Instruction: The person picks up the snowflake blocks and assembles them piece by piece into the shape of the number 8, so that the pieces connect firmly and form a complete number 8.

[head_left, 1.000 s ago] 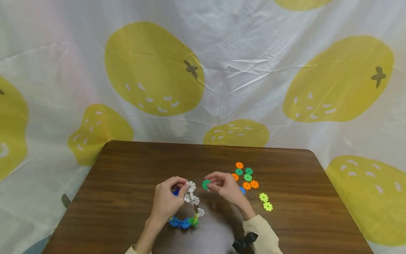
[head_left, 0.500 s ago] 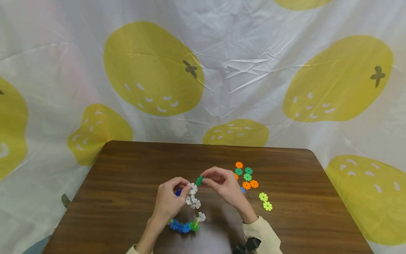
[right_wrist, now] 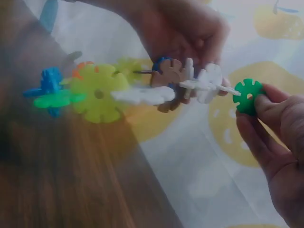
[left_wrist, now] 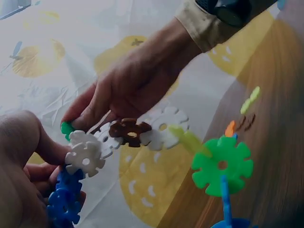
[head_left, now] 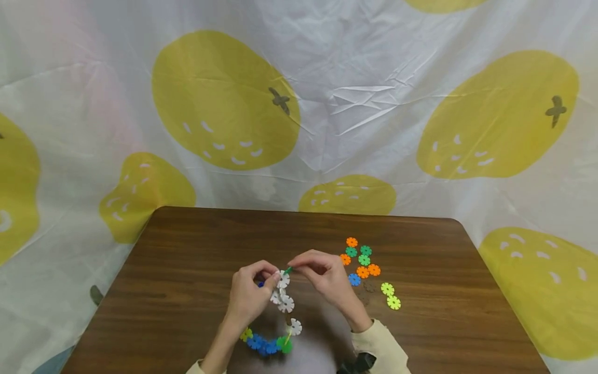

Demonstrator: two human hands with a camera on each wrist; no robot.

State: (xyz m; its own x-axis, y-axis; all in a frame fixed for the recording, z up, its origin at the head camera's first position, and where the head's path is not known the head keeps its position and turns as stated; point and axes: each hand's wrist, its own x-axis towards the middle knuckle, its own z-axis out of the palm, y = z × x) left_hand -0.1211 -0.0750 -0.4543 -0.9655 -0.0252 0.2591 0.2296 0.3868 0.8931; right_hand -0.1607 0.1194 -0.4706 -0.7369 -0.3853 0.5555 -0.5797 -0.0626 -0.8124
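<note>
My left hand [head_left: 249, 292] pinches a white notched disc [head_left: 284, 280] at the top end of a chain of interlocking discs. Between the thumb and fingers of my right hand [head_left: 329, 275] is a dark green notched disc [right_wrist: 243, 89]. Its edge meets a white disc of the chain; how deep it sits in a slot I cannot tell. Further along come a brown disc [left_wrist: 123, 127], a yellow disc [right_wrist: 85, 97] and a bright green disc [left_wrist: 204, 168]. Blue discs [head_left: 256, 342] form the chain's low loop. My left fingers partly hide its upper blue end.
Loose discs lie on the brown table [head_left: 210, 234] right of my hands: orange ones [head_left: 363, 272], green ones [head_left: 364, 259], a blue one [head_left: 354, 279], and a yellow pair [head_left: 394, 303]. Dark brown discs [head_left: 370, 286] blend into the wood. Behind hangs a patterned cloth [head_left: 345, 130].
My right hand has brought the green disc left to the white disc and turned it edge-on. The chain's lower loop has sunk slightly. My left hand has barely moved.
</note>
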